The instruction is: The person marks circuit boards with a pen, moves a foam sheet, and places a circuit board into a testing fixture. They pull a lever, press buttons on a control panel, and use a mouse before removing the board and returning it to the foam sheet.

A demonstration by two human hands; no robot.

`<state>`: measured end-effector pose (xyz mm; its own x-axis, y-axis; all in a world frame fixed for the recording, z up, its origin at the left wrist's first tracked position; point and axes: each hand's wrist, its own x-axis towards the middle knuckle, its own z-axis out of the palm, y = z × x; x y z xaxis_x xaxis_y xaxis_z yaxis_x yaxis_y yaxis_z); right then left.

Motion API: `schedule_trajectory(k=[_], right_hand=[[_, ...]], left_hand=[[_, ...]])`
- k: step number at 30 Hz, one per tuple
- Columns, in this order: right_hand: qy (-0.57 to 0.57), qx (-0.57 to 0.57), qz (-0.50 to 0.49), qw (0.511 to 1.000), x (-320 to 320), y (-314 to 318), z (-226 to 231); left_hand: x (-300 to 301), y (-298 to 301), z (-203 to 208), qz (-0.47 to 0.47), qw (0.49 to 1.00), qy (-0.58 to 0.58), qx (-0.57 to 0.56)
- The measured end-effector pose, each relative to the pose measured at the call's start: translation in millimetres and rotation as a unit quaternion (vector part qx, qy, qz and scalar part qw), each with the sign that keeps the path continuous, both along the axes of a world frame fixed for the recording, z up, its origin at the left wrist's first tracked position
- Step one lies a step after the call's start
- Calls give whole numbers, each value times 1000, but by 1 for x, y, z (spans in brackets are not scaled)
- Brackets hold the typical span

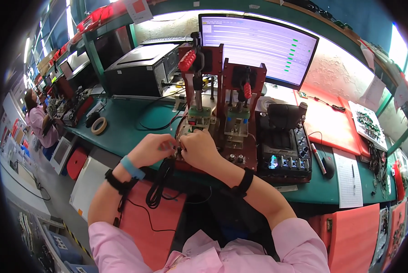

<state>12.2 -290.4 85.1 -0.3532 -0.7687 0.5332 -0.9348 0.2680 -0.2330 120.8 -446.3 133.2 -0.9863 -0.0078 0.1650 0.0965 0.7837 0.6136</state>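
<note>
At the front left of a dark red test fixture [226, 75] with two clamp stations, my hands meet close together. My left hand [153, 149] has thumb and fingertips pinched at the fixture's front edge; whatever they hold is too small to make out. My right hand [198, 148] is closed, its curled fingers over the left station, hiding what lies under them. Just below the hands hangs a coiled black cable [158, 184]. One red clamp handle [187, 60] stands above the left station, another red handle [247, 90] over the right one. Both wrists wear black bands.
Right of the fixture stands a black device with lit sockets [288, 145], then a marker [318, 159], a mouse [329, 167] and a written sheet [348, 177]. A monitor [254, 45] and computer case [140, 70] stand behind. Tape [99, 126] lies left; a person [41, 120] works beyond.
</note>
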Motion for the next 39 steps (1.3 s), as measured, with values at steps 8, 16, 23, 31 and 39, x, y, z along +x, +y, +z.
schedule_trajectory(k=[8, 16, 23, 31, 39], right_hand=[[-21, 10, 1, 1000, -3, -2, -1], [-60, 20, 6, 998, 0, 1, 7], [12, 42, -6, 999, 1, -3, 6], [-42, 47, 1, 998, 1, -4, 6], [41, -46, 23, 998, 4, 1, 4]], left_hand=[[-35, 7, -12, 2, 1000, -5, -28], [-34, 14, -11, -5, 999, 4, 32], [-35, 14, -10, 30, 990, 67, -120], [-32, 13, -11, 27, 999, 46, 9], [-32, 3, -28, 39, 997, 47, 39]])
